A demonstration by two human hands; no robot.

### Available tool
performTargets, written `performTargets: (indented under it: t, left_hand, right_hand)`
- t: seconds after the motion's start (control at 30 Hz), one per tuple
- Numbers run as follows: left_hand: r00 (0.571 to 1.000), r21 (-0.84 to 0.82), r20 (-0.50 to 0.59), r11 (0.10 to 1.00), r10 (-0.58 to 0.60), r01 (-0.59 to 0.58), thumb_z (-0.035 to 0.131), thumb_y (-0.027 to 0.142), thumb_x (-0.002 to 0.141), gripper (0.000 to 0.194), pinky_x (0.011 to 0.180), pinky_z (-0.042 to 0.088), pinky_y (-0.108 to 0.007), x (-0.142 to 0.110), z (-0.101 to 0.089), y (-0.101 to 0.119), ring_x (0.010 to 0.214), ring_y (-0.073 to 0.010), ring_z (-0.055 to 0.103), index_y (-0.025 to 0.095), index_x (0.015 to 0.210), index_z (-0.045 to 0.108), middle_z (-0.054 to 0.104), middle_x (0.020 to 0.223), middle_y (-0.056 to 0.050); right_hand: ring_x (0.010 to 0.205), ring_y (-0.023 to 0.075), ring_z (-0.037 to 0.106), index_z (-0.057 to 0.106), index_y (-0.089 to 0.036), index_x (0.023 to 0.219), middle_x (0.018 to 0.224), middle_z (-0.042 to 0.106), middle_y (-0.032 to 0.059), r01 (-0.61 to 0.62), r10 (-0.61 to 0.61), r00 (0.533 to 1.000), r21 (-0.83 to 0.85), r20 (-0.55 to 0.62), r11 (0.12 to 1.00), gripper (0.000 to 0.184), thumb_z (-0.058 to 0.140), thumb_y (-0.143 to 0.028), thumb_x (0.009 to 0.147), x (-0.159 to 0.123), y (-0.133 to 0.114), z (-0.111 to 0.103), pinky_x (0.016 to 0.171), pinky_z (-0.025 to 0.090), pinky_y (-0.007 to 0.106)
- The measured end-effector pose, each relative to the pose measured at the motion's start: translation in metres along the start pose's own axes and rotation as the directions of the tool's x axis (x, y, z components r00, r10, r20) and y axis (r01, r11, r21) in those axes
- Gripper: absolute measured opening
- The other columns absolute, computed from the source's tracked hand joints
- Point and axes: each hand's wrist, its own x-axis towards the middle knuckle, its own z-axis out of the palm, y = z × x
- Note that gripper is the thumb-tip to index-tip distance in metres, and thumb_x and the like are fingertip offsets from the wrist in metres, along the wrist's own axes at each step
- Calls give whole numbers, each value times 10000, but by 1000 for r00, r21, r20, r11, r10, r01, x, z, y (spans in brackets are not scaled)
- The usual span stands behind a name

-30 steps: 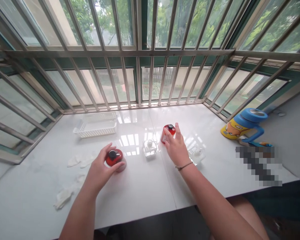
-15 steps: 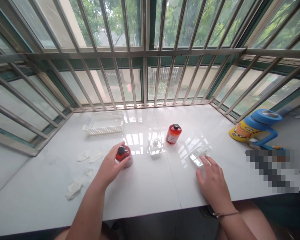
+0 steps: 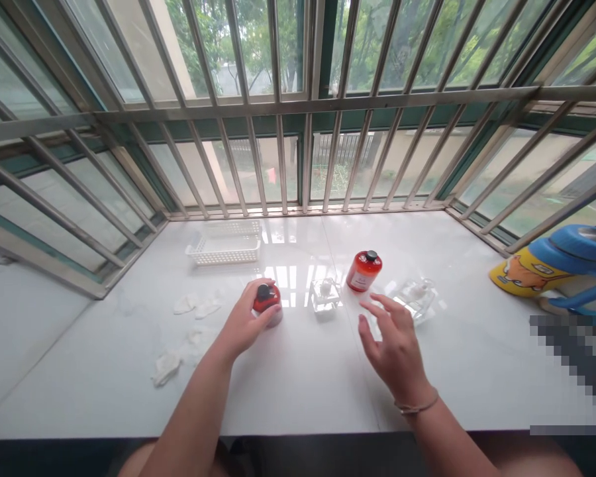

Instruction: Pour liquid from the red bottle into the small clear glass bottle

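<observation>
Left hand wrapped as before around red bottle mid-desk; right hand, grip loose and empty, now lifted off the desk's near edge, drifting toward clear bottle near second red bottle

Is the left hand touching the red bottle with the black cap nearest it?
Touching. The head view shows the left hand wrapped around the red bottle, its fingers pressed against the side with no gap visible.

My white counter carries two red bottles, a small clear bottle, another clear one lying flat, a white basket, crumpled wipes, and a blue-and-yellow jug.
</observation>
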Motion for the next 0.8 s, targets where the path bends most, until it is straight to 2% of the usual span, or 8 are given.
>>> performTargets:
  t: [0.07, 0.17, 0.33, 0.43, 0.53, 0.67, 0.73, 0.8]
  left_hand:
    - [1000, -17, 15, 1000, 13, -13, 684, 415, 999, 388, 1173, 506, -465, 2, 0, -1, 1327, -287, 655, 324, 1370, 612, 615, 1503, -80]
    - [1000, -30, 21, 999, -9, 10, 713, 397, 983, 416, 1174, 505, -463, 3, -3, -2, 1318, -287, 664, 322, 1378, 608, 629, 1500, -81]
    - [997, -77, -4, 994, -82, 82, 811, 405, 906, 481, 1197, 491, -494, 0, -1, 2, 1391, -327, 631, 315, 1348, 642, 597, 1580, -83]
    - [995, -138, -5, 985, -104, 102, 859, 376, 851, 454, 1170, 520, -504, -3, 8, 5, 1378, -347, 643, 279, 1259, 684, 607, 1573, -97]
    - [995, -260, 17, 960, -102, 103, 875, 289, 803, 578, 1063, 595, -467, -6, 21, 6, 1262, -318, 711, 268, 1322, 623, 680, 1459, -105]
    - [995, -300, 58, 949, -84, 97, 869, 201, 762, 827, 1037, 596, -433, -11, 26, 6, 1260, -300, 706, 298, 1484, 476, 695, 1422, -90]
    - [991, -280, 106, 954, -85, 112, 863, 211, 778, 867, 1026, 598, -430, -14, 23, 8, 1252, -303, 707, 307, 1528, 439, 674, 1461, -97]
    - [982, -266, 163, 955, -91, 133, 867, 255, 801, 881, 1004, 611, -435, -15, 18, 11, 1235, -312, 712, 305, 1557, 417, 667, 1473, -106]
  right_hand:
    - [1230, 314, 655, 669, -263, 1311, 1333, 662, 136, 61, -62, 998, 109, 4, 992, 322, 661, -168, 1004, 14, -22, 14, 1060, 571, 516]
    - [1205, 300, 657, 677, -262, 1281, 1317, 668, 127, 98, -101, 995, 166, 8, 981, 299, 667, -152, 1003, 31, -35, 32, 1042, 574, 505]
    - [1161, 293, 664, 694, -238, 1240, 1220, 699, 126, 7, -10, 1000, 268, 12, 963, 213, 622, -188, 1045, 53, -47, 41, 1029, 564, 506]
    - [1057, 268, 677, 678, -221, 1233, 1110, 719, 104, -42, -20, 988, 390, 154, 920, 181, 628, -257, 1063, 65, -73, 44, 950, 580, 454]
    - [948, 241, 665, 687, -210, 1164, 1030, 700, 71, -140, -15, 930, 392, 367, 909, 224, 753, -349, 1001, 76, -105, 53, 842, 576, 386]
    - [812, 209, 629, 694, -180, 965, 895, 644, 37, -198, 67, 853, 202, 517, 959, 158, 791, -305, 959, 86, -131, 60, 736, 534, 339]
    - [810, 209, 622, 682, -173, 923, 877, 634, 39, -117, 15, 827, 146, 563, 982, 123, 743, -258, 986, 91, -132, 58, 739, 522, 338]
    - [850, 220, 627, 670, -178, 900, 883, 635, 48, 46, -138, 782, 165, 608, 985, 115, 712, -219, 999, 98, -128, 52, 774, 522, 349]
